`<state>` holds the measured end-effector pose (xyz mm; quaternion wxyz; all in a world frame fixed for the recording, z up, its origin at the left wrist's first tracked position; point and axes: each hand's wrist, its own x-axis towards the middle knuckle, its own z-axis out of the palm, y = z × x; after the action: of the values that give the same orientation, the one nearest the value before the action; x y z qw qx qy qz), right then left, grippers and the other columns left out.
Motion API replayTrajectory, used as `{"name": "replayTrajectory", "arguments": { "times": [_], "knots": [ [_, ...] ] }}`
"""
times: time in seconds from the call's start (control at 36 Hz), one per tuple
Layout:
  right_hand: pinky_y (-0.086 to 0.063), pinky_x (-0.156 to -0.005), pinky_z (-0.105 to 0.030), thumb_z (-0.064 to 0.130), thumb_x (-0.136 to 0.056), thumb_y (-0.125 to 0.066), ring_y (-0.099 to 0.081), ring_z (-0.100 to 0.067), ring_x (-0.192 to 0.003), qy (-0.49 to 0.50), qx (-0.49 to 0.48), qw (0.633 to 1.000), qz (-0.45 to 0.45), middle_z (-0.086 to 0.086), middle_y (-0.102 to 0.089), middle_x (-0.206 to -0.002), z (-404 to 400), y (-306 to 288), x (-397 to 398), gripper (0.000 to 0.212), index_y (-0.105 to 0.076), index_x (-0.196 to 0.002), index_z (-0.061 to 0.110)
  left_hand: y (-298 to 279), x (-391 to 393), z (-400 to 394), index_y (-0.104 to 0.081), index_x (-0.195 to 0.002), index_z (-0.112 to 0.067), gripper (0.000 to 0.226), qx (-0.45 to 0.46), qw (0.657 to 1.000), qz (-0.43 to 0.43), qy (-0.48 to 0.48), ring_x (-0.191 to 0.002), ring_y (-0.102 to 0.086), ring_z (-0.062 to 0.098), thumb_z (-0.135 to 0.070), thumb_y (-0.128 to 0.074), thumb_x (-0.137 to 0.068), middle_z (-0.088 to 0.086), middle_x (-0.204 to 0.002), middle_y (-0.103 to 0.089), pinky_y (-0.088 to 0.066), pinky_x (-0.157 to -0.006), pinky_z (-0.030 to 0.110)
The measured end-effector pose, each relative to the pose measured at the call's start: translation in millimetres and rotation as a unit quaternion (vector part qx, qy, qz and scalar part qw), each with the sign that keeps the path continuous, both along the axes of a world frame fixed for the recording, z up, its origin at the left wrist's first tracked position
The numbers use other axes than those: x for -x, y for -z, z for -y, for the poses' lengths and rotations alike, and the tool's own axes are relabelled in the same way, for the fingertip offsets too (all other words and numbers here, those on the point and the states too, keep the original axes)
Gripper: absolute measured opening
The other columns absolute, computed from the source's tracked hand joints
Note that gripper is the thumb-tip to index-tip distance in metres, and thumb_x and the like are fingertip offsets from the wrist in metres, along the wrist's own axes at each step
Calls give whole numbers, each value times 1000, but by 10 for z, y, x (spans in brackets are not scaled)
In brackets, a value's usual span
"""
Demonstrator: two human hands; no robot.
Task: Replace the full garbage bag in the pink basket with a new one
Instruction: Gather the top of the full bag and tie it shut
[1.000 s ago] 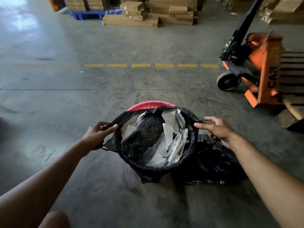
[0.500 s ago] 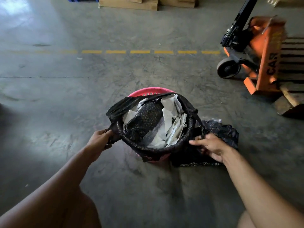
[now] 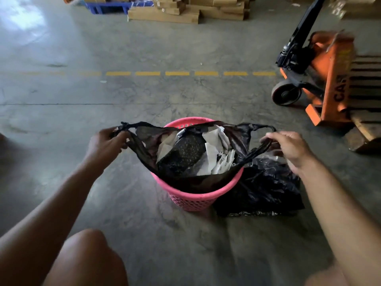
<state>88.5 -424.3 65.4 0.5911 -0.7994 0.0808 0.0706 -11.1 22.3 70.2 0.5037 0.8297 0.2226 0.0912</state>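
The pink basket (image 3: 193,198) stands on the concrete floor in front of me. Inside it sits the full black garbage bag (image 3: 191,182), stuffed with white paper scraps and dark plastic. The bag's two handle loops are lifted off the rim and stretched out to both sides. My left hand (image 3: 105,144) grips the left loop, and my right hand (image 3: 288,147) grips the right loop. A crumpled black bag (image 3: 261,188) lies on the floor against the basket's right side.
An orange pallet jack (image 3: 327,79) with a wooden pallet stands at the right. Flat cardboard boxes (image 3: 185,9) and a blue pallet (image 3: 107,6) lie at the back. A dashed yellow line (image 3: 177,73) crosses the floor. My knee (image 3: 86,259) shows at the bottom left.
Both hands have pulled the bag's edge off the basket rim and raised the handle loops outward. The pink rim is now uncovered. The camera has tilted up a little.
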Motion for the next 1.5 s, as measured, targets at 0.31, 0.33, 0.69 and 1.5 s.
{"name": "replayTrajectory", "arguments": {
  "times": [0.31, 0.33, 0.69, 1.5],
  "knots": [
    [-43, -74, -35, 23, -68, -64, -66, -22, -82, 79, -151, 977, 126, -10, -74, -84, -709, -456, -131, 16, -74, -57, 16, -269, -344, 509, -73, -58, -24, 41, 214, 960, 178, -22, -68, -63, 12, -12, -52, -92, -3, -69, -66, -52, -68, 27],
    [-45, -74, -36, 21, -72, -62, -68, -27, -82, 70, -171, 976, 117, -14, -75, -84, -694, -442, -120, 19, -70, -56, 13, -257, -328, 453, -72, -60, -22, 41, 204, 961, 183, -39, -67, -64, 16, -11, -51, -94, -1, -69, -66, -53, -67, 28],
    [-46, -63, -28, 16, -89, -60, -67, -18, -59, 72, -190, 977, 70, -4, -71, -60, -499, -276, -133, 26, -58, -63, 14, -240, -136, -118, -63, -67, -11, 35, 236, 961, -134, 43, -41, -22, 11, -40, -58, -86, -2, -59, -29, -20, -44, 23],
    [-46, -73, -29, 35, -78, -70, -61, -19, -83, -311, 339, 820, 341, 5, -57, -87, -1353, -519, 363, 16, -65, -80, 20, 284, -620, 1611, -61, -117, -9, 41, -102, 886, 168, 421, -106, -50, 0, -29, -53, -82, 17, -114, -63, -46, -93, 21]
  ]
}}
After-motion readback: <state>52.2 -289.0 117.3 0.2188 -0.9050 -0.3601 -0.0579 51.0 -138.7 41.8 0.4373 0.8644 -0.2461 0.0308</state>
